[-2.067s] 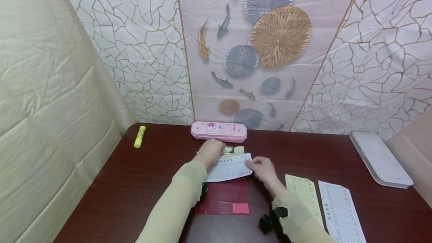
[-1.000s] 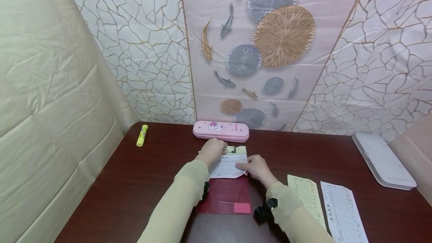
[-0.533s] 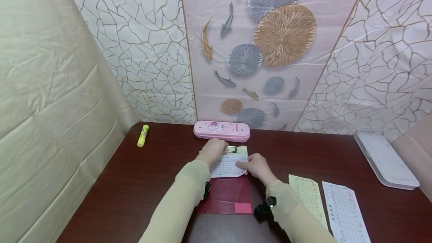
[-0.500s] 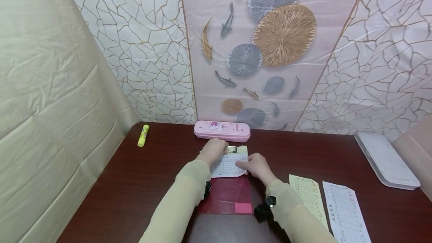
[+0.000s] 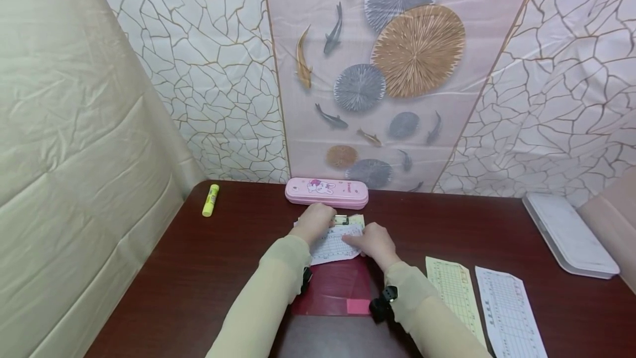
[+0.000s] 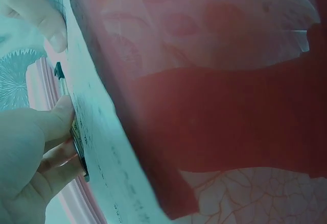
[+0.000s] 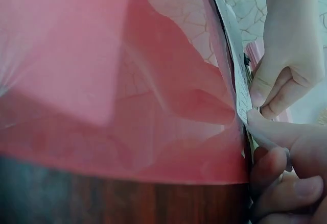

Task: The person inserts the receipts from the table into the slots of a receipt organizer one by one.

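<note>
A translucent red clip folder (image 5: pixel 333 286) with a pink label lies on the table, a metal clip (image 5: pixel 340 220) at its far end. My left hand (image 5: pixel 315 222) grips that clip; in the left wrist view its thumb and fingers (image 6: pixel 64 112) close on it from both sides. A white printed sheet (image 5: pixel 333 245) lies over a yellow sheet (image 5: pixel 359 219) just below the clip. My right hand (image 5: pixel 375 242) pinches the white sheet's right edge, thumb on top; in the right wrist view the sheet's corner bends between thumb and fingers (image 7: pixel 278 163).
Behind the folder stands a pink pencil case (image 5: pixel 326 193). A yellow glue stick (image 5: pixel 211 200) lies at the back left. To the right are another yellow printed sheet (image 5: pixel 454 294) and white printed sheet (image 5: pixel 510 308), with a white flat case (image 5: pixel 568 233) beyond.
My right hand has moved left and toward the clip, bringing the white sheet over the folder; most recently the sheet has tilted slightly. The left hand stays at the clip.
</note>
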`<state>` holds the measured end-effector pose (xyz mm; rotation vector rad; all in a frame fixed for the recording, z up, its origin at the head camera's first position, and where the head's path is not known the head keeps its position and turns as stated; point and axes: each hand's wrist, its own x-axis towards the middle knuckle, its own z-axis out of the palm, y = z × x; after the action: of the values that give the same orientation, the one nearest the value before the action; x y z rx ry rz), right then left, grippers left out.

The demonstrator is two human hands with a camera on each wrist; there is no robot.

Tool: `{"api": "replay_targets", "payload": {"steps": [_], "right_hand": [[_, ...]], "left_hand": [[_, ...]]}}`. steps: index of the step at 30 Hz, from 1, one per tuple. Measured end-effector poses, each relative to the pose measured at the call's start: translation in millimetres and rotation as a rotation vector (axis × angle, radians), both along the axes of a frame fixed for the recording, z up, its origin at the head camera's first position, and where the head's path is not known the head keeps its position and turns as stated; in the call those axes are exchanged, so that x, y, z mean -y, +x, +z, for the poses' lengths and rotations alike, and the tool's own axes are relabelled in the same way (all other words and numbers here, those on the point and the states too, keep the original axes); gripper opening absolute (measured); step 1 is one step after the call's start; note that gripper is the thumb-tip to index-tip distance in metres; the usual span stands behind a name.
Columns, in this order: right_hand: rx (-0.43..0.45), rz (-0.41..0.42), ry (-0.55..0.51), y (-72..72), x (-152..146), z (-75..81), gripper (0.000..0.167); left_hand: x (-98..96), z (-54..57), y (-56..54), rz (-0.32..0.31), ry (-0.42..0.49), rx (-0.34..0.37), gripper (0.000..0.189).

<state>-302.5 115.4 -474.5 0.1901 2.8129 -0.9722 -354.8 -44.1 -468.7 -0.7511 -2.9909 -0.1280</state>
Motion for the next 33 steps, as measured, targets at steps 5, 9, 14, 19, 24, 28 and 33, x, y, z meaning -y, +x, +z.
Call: {"api": "replay_targets", "payload": {"steps": [5, 9, 14, 19, 24, 28, 33], "right_hand": [[0.012, -0.012, -0.009, -2.3, -1, -1.1, 0.046], [0.015, -0.013, -0.022, -2.8, -1, -2.3, 0.044], [0.040, -0.026, -0.087, -1.8, -4, -0.8, 0.041], [0.060, -0.034, -0.134, -2.5, -5, -0.2, 0.040], [0.068, -0.039, -0.123, -5.2, -5, -0.4, 0.038], [0.045, -0.031, -0.088, -8.5, -4, 1.3, 0.036], [0.041, -0.029, -0.057, -12.9, -2, 2.4, 0.035]], "left_hand": [[0.3, -0.6, 0.5, -0.046, -0.070, -0.052, 0.005], [0.0, -1.7, 1.4, -0.081, -0.127, -0.089, 0.006], [-2.6, -2.0, 2.2, -0.101, -0.167, -0.102, 0.007], [-3.8, -0.3, 3.0, -0.093, -0.200, -0.099, 0.010], [-3.4, 1.3, 3.7, -0.083, -0.186, -0.077, 0.011], [-3.1, 3.6, 4.9, -0.072, -0.154, -0.059, 0.012], [-3.1, 4.7, 6.2, -0.080, -0.146, -0.068, 0.013]]}}
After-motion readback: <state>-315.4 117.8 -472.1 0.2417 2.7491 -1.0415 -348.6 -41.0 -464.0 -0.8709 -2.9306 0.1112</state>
